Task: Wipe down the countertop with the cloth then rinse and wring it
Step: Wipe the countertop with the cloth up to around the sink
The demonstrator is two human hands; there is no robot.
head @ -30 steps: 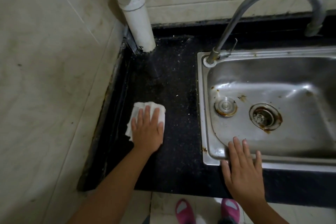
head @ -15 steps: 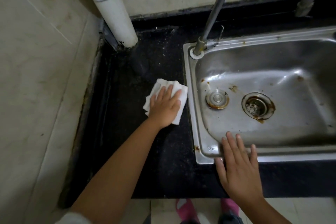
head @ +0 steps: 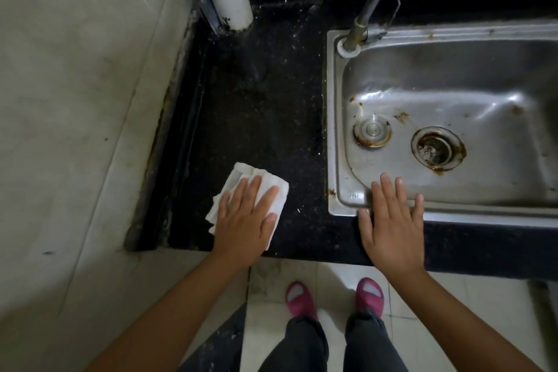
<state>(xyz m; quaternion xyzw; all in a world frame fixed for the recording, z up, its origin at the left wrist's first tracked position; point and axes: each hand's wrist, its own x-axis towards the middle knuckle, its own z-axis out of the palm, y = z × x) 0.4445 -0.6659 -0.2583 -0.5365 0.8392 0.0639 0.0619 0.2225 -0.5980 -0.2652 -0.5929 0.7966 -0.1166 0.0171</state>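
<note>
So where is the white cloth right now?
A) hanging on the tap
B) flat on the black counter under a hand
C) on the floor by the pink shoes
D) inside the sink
B: the left hand presses the cloth flat on the black countertop, left of the sink.

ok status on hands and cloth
Left hand flat, pressing white folded cloth on black speckled countertop. Right hand open on steel sink rim. Nothing in the way.

Left hand [head: 244,222] slid cloth [head: 273,190] from beside sink [head: 333,118] back toward countertop [head: 271,106] front edge.
</note>
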